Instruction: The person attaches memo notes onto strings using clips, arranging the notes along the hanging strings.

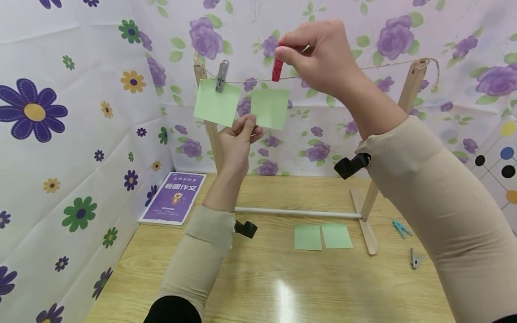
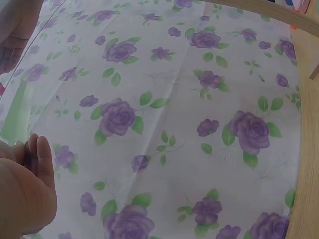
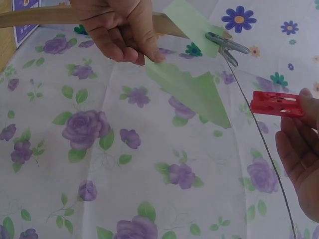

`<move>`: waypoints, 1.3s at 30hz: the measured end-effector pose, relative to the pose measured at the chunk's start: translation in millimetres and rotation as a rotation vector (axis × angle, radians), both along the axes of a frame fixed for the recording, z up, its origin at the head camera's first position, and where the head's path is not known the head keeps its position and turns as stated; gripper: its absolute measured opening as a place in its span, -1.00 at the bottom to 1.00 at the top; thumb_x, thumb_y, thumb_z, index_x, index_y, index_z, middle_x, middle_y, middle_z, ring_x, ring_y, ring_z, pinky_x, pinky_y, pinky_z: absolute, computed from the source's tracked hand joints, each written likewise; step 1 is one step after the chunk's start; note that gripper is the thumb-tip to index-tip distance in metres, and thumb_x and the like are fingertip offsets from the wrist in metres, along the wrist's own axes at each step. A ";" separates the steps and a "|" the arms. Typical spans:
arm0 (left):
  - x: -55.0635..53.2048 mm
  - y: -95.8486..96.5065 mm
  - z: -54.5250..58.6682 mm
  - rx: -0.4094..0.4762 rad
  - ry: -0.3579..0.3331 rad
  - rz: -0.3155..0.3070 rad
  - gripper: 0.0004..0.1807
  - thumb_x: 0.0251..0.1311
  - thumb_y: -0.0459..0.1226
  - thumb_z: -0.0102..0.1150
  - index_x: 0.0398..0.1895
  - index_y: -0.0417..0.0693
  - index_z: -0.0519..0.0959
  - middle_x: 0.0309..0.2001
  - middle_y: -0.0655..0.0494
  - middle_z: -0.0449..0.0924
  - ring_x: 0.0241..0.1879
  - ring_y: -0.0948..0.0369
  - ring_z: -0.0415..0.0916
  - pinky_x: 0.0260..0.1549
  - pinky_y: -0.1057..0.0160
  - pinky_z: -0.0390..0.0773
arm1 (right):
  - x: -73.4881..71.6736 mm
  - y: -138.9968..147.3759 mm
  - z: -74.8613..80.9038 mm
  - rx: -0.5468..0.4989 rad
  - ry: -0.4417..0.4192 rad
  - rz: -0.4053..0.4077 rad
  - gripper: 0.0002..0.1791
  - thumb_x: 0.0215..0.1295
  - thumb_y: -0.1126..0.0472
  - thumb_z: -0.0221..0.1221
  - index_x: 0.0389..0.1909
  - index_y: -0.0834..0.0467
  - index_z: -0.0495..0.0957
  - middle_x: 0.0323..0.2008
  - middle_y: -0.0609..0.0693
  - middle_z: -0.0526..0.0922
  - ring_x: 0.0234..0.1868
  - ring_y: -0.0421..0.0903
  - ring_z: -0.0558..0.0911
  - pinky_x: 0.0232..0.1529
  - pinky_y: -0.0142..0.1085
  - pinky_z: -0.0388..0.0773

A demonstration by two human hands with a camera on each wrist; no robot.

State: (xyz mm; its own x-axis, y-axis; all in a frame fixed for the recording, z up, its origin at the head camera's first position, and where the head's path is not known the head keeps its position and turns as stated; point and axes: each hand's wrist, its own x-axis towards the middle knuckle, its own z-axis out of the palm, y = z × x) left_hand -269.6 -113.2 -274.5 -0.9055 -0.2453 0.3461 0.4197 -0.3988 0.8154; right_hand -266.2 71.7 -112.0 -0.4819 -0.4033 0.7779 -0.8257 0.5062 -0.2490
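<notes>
My left hand [image 1: 238, 143] pinches a green paper square [image 1: 269, 108] by its lower left corner, with its top edge just under the string [image 1: 291, 77]. In the right wrist view this paper square [image 3: 192, 94] looks bent. My right hand [image 1: 321, 56] pinches a red clothespin [image 1: 277, 65] by its upper end, its lower end at the string. To the left, a grey clothespin [image 1: 221, 76] clips another green paper square [image 1: 217, 102] to the string. The left wrist view shows only part of my left hand [image 2: 30, 194].
Wooden posts, the right post [image 1: 387, 134] among them, hold up the string, and a white rod [image 1: 299, 213] runs low. Two green squares [image 1: 308, 237] lie on the table [image 1: 258, 273], with a blue clothespin [image 1: 401, 228] and a grey clothespin [image 1: 414, 259] rightward. A purple book [image 1: 173, 198] lies left.
</notes>
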 end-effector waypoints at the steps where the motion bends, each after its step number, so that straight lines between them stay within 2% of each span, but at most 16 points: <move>1: -0.2 0.8 0.2 0.015 0.000 0.002 -0.86 0.35 -0.32 0.28 -0.22 -0.25 0.72 -0.42 0.02 0.66 -0.45 0.24 0.67 -0.18 0.22 0.77 | -0.3 -0.9 0.3 0.003 -0.005 0.003 -0.79 0.44 0.17 0.25 -0.19 0.20 0.80 -0.24 0.06 0.77 -0.36 -0.31 0.56 -0.21 -0.55 0.59; 6: -0.9 5.1 -0.2 0.089 0.006 -0.003 -0.91 0.31 -0.33 0.31 -0.31 -0.17 0.73 -0.42 0.03 0.67 -0.45 0.23 0.68 -0.16 0.21 0.76 | -1.3 -5.5 1.2 0.008 -0.040 -0.005 -0.77 0.45 0.16 0.23 -0.17 0.19 0.80 -0.25 0.07 0.78 -0.44 -0.24 0.52 -0.30 -0.51 0.53; 14: 0.0 9.8 -0.7 0.158 0.038 0.013 -0.88 0.30 -0.33 0.33 -0.31 -0.26 0.68 -0.41 0.01 0.67 -0.44 0.20 0.70 -0.16 0.18 0.76 | -3.0 -12.5 1.0 0.000 -0.095 -0.022 -0.80 0.43 0.18 0.25 -0.18 0.20 0.79 -0.27 0.08 0.79 -0.51 -0.19 0.46 -0.45 -0.44 0.38; 23: 2.7 12.7 -1.1 0.155 0.070 -0.006 -0.89 0.31 -0.35 0.32 -0.26 -0.28 0.69 -0.43 0.04 0.70 -0.45 0.21 0.70 -0.21 0.21 0.78 | -4.6 -14.7 -5.7 0.027 -0.125 -0.062 -0.81 0.43 0.18 0.25 -0.17 0.17 0.79 -0.21 0.10 0.79 -0.48 -0.27 0.53 -0.42 -0.51 0.43; 30: 2.6 13.0 -2.4 0.147 0.083 -0.006 -0.96 0.30 -0.34 0.33 -0.32 -0.10 0.72 -0.42 0.05 0.70 -0.43 0.23 0.71 -0.20 0.22 0.77 | -5.8 -15.3 -10.3 0.067 -0.161 -0.062 -0.79 0.45 0.17 0.23 -0.16 0.18 0.80 -0.20 0.08 0.79 -0.46 -0.21 0.54 -0.42 -0.49 0.44; 35: 2.7 14.1 -3.4 0.145 0.097 -0.009 -0.90 0.30 -0.37 0.32 -0.35 -0.03 0.75 -0.43 0.07 0.72 -0.44 0.25 0.71 -0.23 0.25 0.77 | -6.4 -11.6 -10.9 0.091 -0.179 -0.077 -0.79 0.45 0.15 0.24 -0.15 0.16 0.80 -0.20 0.08 0.80 -0.50 -0.24 0.52 -0.45 -0.48 0.40; 39: 1.8 15.6 -4.7 0.146 0.108 -0.013 -0.88 0.30 -0.39 0.31 -0.37 -0.03 0.75 -0.44 0.07 0.73 -0.45 0.25 0.71 -0.26 0.26 0.77 | -6.1 -7.3 -10.4 0.110 -0.213 -0.098 -0.76 0.46 0.11 0.23 -0.10 0.14 0.79 -0.16 0.06 0.79 -0.47 -0.24 0.55 -0.43 -0.48 0.43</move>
State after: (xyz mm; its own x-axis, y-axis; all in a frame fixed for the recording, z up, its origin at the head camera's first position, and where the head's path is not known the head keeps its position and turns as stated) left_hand -267.8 -97.6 -279.1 -0.8682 -0.2889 0.4034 0.4962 -0.5150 0.6990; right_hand -272.3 64.4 -122.4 -0.6711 -0.4231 0.6088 -0.7061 0.6152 -0.3507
